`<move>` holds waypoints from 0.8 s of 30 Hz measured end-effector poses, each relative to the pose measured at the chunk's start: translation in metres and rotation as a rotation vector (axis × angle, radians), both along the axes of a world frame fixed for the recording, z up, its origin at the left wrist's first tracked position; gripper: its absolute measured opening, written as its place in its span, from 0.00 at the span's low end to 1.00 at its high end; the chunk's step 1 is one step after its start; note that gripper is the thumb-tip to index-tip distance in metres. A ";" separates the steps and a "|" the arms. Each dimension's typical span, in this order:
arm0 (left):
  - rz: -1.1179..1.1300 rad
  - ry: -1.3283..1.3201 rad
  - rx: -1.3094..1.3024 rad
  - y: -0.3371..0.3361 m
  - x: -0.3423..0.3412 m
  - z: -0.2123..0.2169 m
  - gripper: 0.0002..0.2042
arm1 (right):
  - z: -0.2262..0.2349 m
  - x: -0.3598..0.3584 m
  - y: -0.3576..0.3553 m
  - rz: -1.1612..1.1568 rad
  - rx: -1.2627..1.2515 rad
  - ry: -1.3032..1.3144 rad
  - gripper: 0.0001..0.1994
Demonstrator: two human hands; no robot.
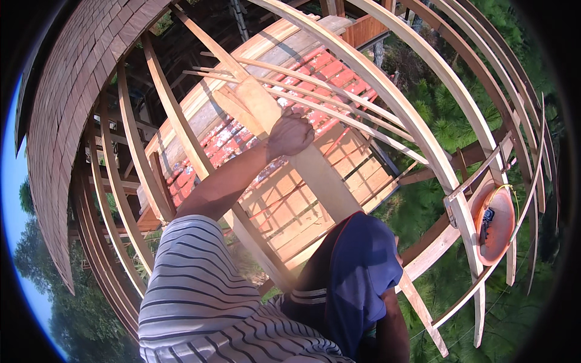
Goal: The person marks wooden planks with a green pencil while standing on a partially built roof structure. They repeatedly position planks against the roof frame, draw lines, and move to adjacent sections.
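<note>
My left arm (224,184), in a striped sleeve, reaches up and forward. At its end my left hand (291,133) is closed round a pale wooden rafter (321,178), which runs from the far left toward my knee. Beside the hand, a short wooden board (237,110) lies slanted against that rafter. My right hand does not show. A bent knee in navy cloth (369,254) covers the lower middle, with part of a bare limb (393,327) below it.
Curved-looking rafters (175,115) rise on both sides, with open gaps between them. Below are red roof tiles (308,69), planks (296,218) and thin wooden strips (339,91). Shingles (91,78) cover the far left. An orange bowl-shaped container (499,233) holding a dark object sits among the right rafters.
</note>
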State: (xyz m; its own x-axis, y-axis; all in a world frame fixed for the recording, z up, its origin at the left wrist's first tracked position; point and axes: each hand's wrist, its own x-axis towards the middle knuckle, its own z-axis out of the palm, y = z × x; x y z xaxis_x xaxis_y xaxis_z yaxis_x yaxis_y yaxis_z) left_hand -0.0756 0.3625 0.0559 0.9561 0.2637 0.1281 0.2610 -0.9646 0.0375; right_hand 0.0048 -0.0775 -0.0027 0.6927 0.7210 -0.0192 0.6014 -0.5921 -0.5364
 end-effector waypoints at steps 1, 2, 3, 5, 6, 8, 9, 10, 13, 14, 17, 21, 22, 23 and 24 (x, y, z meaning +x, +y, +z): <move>-0.002 0.002 -0.016 -0.001 0.006 0.005 0.11 | 0.004 0.004 0.002 0.005 -0.010 -0.020 0.20; -0.018 0.005 -0.039 -0.005 0.015 0.008 0.11 | 0.008 0.008 0.002 0.002 -0.027 -0.038 0.20; -0.030 -0.014 -0.036 -0.008 0.014 0.000 0.11 | 0.013 0.008 -0.002 0.007 -0.055 -0.048 0.20; 0.005 0.043 0.018 0.000 -0.007 0.005 0.12 | 0.001 0.009 0.006 0.106 -0.101 -0.059 0.18; -0.010 -0.024 -0.056 0.004 -0.011 -0.006 0.12 | 0.009 0.009 0.009 0.109 -0.097 -0.003 0.21; -0.027 -0.051 -0.093 0.007 -0.008 -0.017 0.13 | 0.019 0.016 0.005 0.130 -0.096 0.069 0.28; -0.026 -0.016 -0.060 0.005 -0.001 -0.014 0.14 | 0.020 0.019 0.003 0.082 -0.137 0.103 0.28; 0.002 0.079 -0.087 0.001 0.005 -0.005 0.14 | 0.021 0.018 -0.003 0.040 -0.161 0.141 0.28; 0.019 0.099 -0.055 0.003 0.002 -0.011 0.16 | 0.027 0.022 -0.004 0.058 -0.114 0.137 0.20; 0.032 0.124 -0.052 0.004 0.004 -0.006 0.17 | 0.026 0.026 -0.005 -0.008 0.015 0.266 0.19; 0.003 0.108 -0.050 0.004 0.003 -0.006 0.17 | 0.020 0.043 -0.006 -0.287 0.362 0.654 0.16; 0.050 0.163 -0.047 0.004 0.003 -0.003 0.16 | 0.037 0.073 0.003 -0.477 0.567 0.866 0.18; 0.044 0.165 -0.037 0.002 0.004 -0.003 0.16 | 0.038 0.077 0.005 -0.457 0.618 0.836 0.18; 0.046 0.159 -0.027 0.001 0.004 -0.002 0.16 | 0.043 0.081 0.008 -0.426 0.666 0.801 0.17; 0.049 0.152 -0.019 -0.001 0.005 -0.003 0.16 | 0.050 0.083 0.009 -0.400 0.649 0.778 0.17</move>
State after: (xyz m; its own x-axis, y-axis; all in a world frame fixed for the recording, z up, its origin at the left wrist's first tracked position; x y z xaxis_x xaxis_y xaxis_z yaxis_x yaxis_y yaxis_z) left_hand -0.0708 0.3612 0.0534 0.9500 0.3114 -0.0228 0.3117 -0.9501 0.0117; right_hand 0.0881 -0.0689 0.0468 0.8424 0.4770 -0.2508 -0.2112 -0.1361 -0.9679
